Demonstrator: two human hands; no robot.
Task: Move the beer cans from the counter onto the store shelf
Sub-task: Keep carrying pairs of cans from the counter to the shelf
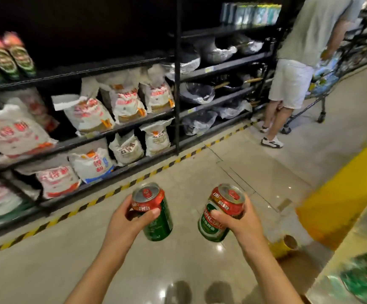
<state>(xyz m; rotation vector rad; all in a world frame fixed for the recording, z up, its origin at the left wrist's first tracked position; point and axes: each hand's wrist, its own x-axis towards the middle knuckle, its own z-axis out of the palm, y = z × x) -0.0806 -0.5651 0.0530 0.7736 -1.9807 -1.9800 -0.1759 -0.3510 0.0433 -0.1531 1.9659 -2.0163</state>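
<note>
The left hand (132,218) was clamped around one beer can (154,212), thumb curled across its red band, and the right hand (236,218) gripped a second beer can (219,212) the same way. Both cans were held in the air above the tiled floor (178,266), tilted, tops showing, slightly apart from each other. Along the left ran the dark store shelf (103,66), with more green cans (7,55) at its upper left end and white sacks (121,99) on the tiers below. At the right edge stood the table (336,255). Another person (305,51) stood farther down the aisle beside a cart (323,84).
</note>
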